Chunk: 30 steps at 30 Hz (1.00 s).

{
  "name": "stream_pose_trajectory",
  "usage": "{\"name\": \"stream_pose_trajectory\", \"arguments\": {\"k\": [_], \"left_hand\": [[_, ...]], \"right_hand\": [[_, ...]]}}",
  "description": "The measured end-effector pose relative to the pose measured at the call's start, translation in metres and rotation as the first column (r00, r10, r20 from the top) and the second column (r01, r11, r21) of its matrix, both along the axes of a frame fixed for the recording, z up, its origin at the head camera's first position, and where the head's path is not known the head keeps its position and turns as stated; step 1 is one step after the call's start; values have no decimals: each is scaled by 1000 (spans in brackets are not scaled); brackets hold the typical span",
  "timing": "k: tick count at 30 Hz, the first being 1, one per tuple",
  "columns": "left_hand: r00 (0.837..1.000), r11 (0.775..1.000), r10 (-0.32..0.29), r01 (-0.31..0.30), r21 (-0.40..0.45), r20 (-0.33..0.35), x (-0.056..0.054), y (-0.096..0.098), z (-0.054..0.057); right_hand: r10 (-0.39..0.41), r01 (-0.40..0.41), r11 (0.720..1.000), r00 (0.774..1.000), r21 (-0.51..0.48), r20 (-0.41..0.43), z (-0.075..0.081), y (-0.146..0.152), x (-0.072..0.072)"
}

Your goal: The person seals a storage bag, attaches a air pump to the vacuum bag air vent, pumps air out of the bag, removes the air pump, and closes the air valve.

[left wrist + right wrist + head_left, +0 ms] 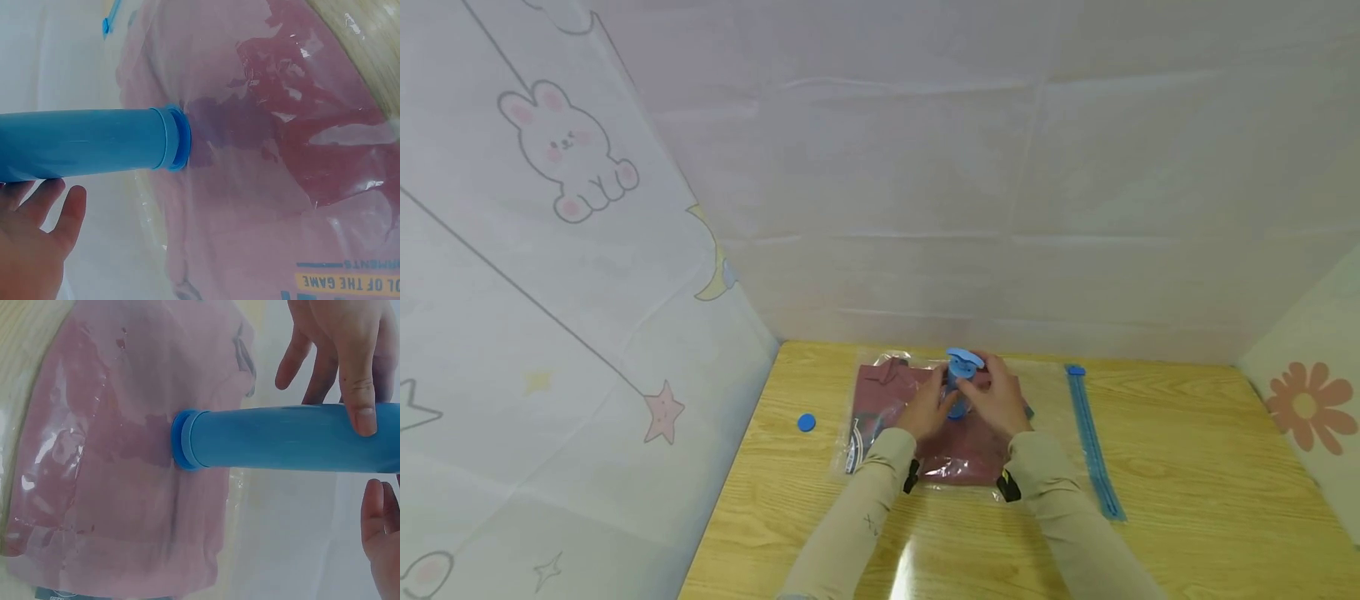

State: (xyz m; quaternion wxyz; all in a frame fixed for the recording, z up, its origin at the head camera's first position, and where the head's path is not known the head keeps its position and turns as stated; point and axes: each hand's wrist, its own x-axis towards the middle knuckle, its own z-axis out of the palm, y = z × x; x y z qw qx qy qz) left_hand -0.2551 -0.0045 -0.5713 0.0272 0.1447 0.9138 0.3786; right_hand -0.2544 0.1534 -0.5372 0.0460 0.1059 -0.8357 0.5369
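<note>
A blue hand pump [957, 392] stands upright with its flared foot on a clear plastic storage bag [1048, 400]. Inside the bag lies a folded dark red garment [955, 467]. My left hand [928, 408] holds the pump's tube from the left, its thumb [365, 422] lying across the near side. From the right, my right hand [1000, 404] grips the tube higher up, just under the light blue handle [964, 358]. In the right wrist view only part of the right hand [382, 531] shows, at the lower right edge.
A round blue cap [807, 422] lies on the wooden table [1195, 467] left of the bag. Along the bag's right side runs a blue zip strip [1093, 450] with a slider [1076, 370] at its far end. Printed cloth walls [925, 208] rise behind and on both sides.
</note>
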Motion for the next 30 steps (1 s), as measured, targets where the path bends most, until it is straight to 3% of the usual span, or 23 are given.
{"name": "stream_pose_trajectory", "arguments": {"k": [10, 16, 24, 30], "left_hand": [[1000, 1000, -11, 11, 28, -5, 1, -1, -7], [1000, 999, 7, -6, 35, -29, 1, -2, -15], [992, 992, 113, -111, 54, -49, 3, 3, -3], [985, 986, 163, -161, 48, -51, 1, 5, -1]], "right_hand": [[54, -49, 998, 992, -41, 116, 3, -2, 4], [43, -42, 999, 992, -11, 118, -1, -2, 4], [46, -47, 999, 996, 15, 75, 2, -7, -1], [49, -50, 999, 998, 18, 49, 4, -9, -3]]}}
